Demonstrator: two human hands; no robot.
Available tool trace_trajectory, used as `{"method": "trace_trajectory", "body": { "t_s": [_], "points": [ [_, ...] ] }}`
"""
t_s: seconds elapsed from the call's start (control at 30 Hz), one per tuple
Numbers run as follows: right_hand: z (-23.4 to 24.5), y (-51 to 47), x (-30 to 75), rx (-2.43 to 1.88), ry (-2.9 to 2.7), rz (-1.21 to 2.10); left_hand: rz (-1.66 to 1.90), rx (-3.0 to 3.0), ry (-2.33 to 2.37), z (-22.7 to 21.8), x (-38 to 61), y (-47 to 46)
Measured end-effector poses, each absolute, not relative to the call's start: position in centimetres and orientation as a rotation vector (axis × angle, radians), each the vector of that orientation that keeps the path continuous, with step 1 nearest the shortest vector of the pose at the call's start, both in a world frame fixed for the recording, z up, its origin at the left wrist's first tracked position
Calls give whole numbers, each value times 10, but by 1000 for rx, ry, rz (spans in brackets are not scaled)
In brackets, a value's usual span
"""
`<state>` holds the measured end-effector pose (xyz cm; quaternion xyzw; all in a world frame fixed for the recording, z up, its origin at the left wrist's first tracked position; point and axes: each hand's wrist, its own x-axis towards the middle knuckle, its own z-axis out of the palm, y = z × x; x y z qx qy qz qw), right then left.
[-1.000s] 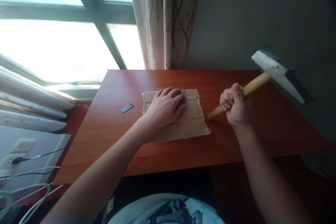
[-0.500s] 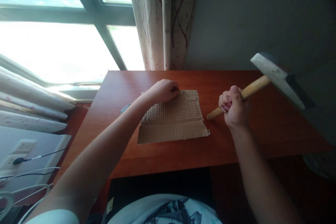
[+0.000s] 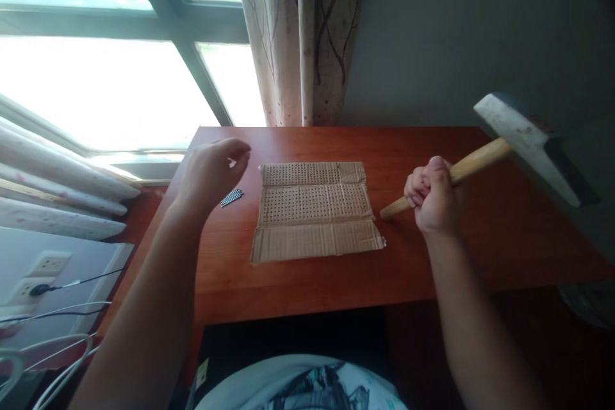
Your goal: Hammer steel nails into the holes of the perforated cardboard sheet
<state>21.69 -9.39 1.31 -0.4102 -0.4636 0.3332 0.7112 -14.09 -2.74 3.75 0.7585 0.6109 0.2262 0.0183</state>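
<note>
My right hand (image 3: 436,197) is wrapped around the wooden handle of a hammer (image 3: 480,160), whose metal head is raised to the right above the table. To the left of the cardboard, my left hand (image 3: 214,170) hovers with its fingers curled and the thumb brought to the fingertips; whatever may be between them is too small to make out. Below that hand lies a small bunch of nails (image 3: 232,198) on the table. A flat piece of cardboard (image 3: 312,240) rests between my hands, with rows of small holes punched across its upper two panels. Near its top right edge is a small dark mark.
The reddish-brown wooden table (image 3: 298,291) reaches to the wall at the back. A window (image 3: 96,90) and curtains (image 3: 288,38) stand behind and left. A wall socket with a plugged-in cable (image 3: 79,282) is at lower left.
My left hand has moved left, from the cardboard's top edge to above the nails, uncovering the holes. My right hand and the hammer have shifted slightly right.
</note>
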Motion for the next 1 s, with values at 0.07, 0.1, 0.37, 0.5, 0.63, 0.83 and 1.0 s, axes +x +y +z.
{"method": "trace_trajectory", "body": {
  "t_s": [0.07, 0.1, 0.37, 0.5, 0.63, 0.83, 1.0],
  "points": [
    [13, -93, 218, -907, -1008, 736, 505, 2323, 2035, 30, -161, -41],
    [13, -93, 219, -907, -996, 730, 412, 2321, 2064, 25, -167, -49],
    [13, -93, 220, -922, -941, 703, -9, 2323, 2166, -2, -169, -76],
    [13, -96, 221, -909, -928, 700, -24, 2351, 2143, -9, -171, -78],
    [13, -97, 222, -901, -925, 702, -51, 2360, 2161, -12, -172, -79],
    [13, -96, 222, -911, -925, 707, -111, 2364, 2172, -12, -170, -82],
    [13, -96, 221, -904, -928, 705, -135, 2360, 2163, -10, -167, -83]
  ]
}}
